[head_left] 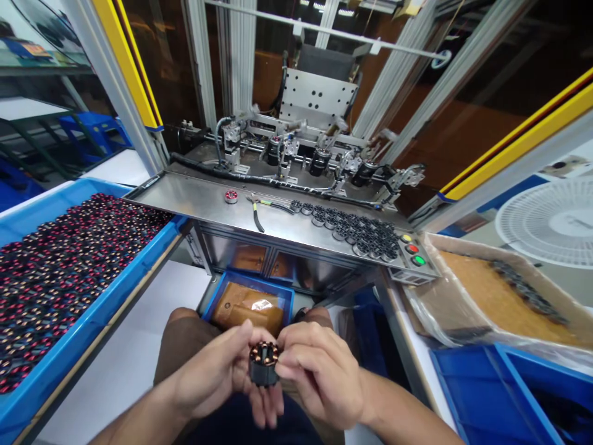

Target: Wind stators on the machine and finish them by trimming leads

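Both of my hands meet low in the middle of the view, over my lap. My left hand (222,377) and my right hand (319,377) together grip a small black round stator (264,363) with copper windings showing on its top face. Fingers of each hand curl round its sides. Ahead, a row of several similar black stators (356,227) lies on the steel shelf (194,201) of a winding machine (315,148). A single red-wound stator (231,196) and a pair of pliers (262,209) lie on the same shelf.
A blue tray (106,296) on the left holds many red-wound stators. A small blue bin (250,303) sits under the shelf. Coloured buttons (412,248) sit at the shelf's right end. At right are a lined box (504,290), blue bins (500,389) and a white fan grille (551,222).
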The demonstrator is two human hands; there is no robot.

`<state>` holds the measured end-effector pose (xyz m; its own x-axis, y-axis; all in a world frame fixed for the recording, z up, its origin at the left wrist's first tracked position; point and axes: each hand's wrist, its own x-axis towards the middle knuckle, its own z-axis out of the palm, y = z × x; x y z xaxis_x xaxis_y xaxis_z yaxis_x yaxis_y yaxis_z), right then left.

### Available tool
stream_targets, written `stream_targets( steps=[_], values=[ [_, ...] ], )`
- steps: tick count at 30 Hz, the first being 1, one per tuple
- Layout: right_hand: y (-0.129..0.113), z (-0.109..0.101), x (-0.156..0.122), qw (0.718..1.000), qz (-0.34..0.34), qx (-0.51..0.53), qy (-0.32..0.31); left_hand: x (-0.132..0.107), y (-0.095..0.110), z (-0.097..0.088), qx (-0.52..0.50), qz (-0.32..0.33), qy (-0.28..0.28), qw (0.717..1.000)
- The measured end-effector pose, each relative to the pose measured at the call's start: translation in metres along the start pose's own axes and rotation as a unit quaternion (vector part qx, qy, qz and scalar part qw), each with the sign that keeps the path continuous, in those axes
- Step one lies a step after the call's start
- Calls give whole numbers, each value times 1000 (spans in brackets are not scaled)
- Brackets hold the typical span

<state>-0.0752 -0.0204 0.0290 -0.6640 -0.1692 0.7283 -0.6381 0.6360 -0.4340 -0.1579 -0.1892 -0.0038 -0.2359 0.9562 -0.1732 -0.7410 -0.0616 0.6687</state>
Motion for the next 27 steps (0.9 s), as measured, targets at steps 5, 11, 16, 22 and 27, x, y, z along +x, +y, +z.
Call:
stream_targets(
  steps=[5,11,16,22,27],
  values=[
    [5,-6,1,999,-47,11,3,1,0,6,2,6,24,1000],
    [13,-8,-11,992,40,109,46,-6,1,4,21,72,77,994],
    [12,-11,-6,995,45,84,-2,-8,1,7,17,71,82,994],
    [6,-9,3,998,7,54,20,-6,-2,5,36,87,86,992],
    [-4,-8,5,992,113,47,24,-7,-2,4,15,160,79,984]
  ],
)
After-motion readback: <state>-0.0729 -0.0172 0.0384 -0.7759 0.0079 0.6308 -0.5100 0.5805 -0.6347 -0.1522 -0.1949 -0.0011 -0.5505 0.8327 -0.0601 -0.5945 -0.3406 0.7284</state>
